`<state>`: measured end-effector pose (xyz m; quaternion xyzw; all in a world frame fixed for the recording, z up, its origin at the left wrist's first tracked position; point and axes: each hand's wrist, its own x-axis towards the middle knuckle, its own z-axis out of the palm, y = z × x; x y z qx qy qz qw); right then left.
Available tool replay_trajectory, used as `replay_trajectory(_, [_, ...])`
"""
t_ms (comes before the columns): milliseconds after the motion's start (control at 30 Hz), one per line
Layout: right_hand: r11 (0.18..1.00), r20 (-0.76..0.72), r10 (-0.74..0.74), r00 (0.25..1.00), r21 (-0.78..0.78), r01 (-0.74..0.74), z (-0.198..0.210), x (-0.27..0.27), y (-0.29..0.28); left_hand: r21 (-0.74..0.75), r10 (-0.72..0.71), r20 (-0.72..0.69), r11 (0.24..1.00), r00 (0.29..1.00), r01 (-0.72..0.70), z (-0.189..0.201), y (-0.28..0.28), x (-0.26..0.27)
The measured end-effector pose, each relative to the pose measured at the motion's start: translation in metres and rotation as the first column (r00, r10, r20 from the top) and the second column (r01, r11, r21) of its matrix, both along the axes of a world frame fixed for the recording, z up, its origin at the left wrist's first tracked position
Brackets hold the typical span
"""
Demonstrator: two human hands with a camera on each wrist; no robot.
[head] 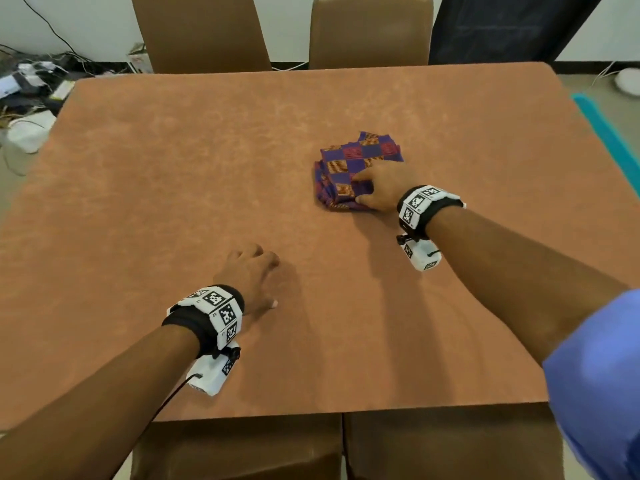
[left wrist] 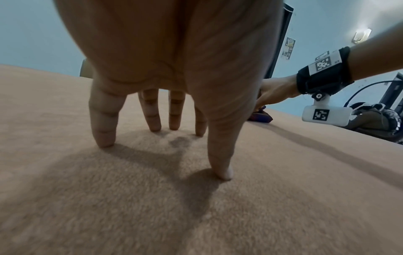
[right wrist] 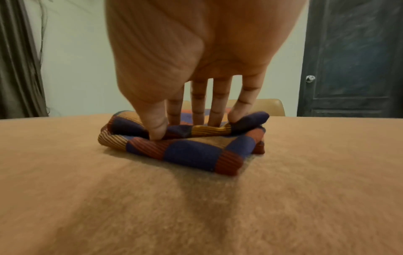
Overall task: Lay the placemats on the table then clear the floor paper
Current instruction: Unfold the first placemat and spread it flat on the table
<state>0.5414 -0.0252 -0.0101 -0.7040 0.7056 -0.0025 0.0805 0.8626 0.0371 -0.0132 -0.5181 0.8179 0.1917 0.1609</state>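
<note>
A folded stack of checked placemats (head: 349, 168) in purple, red and orange lies on the brown table (head: 173, 168), right of centre. My right hand (head: 367, 192) pinches its near edge. In the right wrist view the thumb (right wrist: 156, 131) is tucked under the top fold of the placemats (right wrist: 191, 151) and the fingers (right wrist: 197, 107) press down on top. My left hand (head: 256, 275) holds nothing; its spread fingertips (left wrist: 102, 138) rest on the bare table (left wrist: 283, 207) near the front centre. The left wrist view also catches the right hand (left wrist: 274, 91) and a corner of the placemats (left wrist: 260, 117).
Two brown chairs (head: 201, 29) (head: 370, 29) stand at the far side and two more (head: 242, 445) (head: 450, 445) at the near edge. Cables, white items and clutter (head: 31, 88) lie on the floor at the left. A teal strip (head: 602, 129) runs by the right edge.
</note>
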Motion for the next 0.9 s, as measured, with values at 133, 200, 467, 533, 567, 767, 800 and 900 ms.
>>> replay_trajectory(133, [1.000,-0.015,0.007,1.000,-0.027,-0.007,0.003,0.010,-0.005,-0.012,0.013,-0.026,1.000,1.000,-0.013,0.000,0.001,-0.001])
replay_trajectory(200, [0.996,0.020,-0.021,1.000,-0.085,0.023,0.002,0.012,-0.001,-0.008,0.020,-0.031,1.000,0.999,-0.020,0.002,0.002,0.000])
replay_trajectory(467, [0.857,0.353,-0.027,0.935,-0.474,0.204,0.062,0.011,0.001,0.035,0.014,-0.140,0.999,0.990,-0.009,0.010,0.011,0.010])
replay_trajectory(533, [0.878,0.387,0.075,0.919,-0.462,0.123,0.085,0.028,0.003,0.048,0.145,-0.290,0.989,0.946,-0.137,0.021,0.016,0.021])
replay_trajectory(567, [0.896,0.389,0.115,0.914,-0.438,0.074,0.094,0.039,0.005,0.021,0.199,-0.377,0.978,0.905,-0.207,0.028,0.019,0.027])
replay_trajectory(767, [0.939,0.416,0.330,0.847,-0.235,-0.251,0.131,0.161,0.050,-0.183,0.087,-0.705,0.936,0.704,-0.300,0.084,0.035,0.083])
replay_trajectory(800, [0.940,0.459,0.339,0.821,-0.196,-0.278,0.135,0.190,0.061,-0.197,0.054,-0.717,0.941,0.695,-0.276,0.096,0.041,0.098])
replay_trajectory(900, [0.951,0.596,0.306,0.742,-0.154,-0.269,0.147,0.265,0.084,-0.166,0.054,-0.719,0.955,0.693,-0.246,0.122,0.059,0.145])
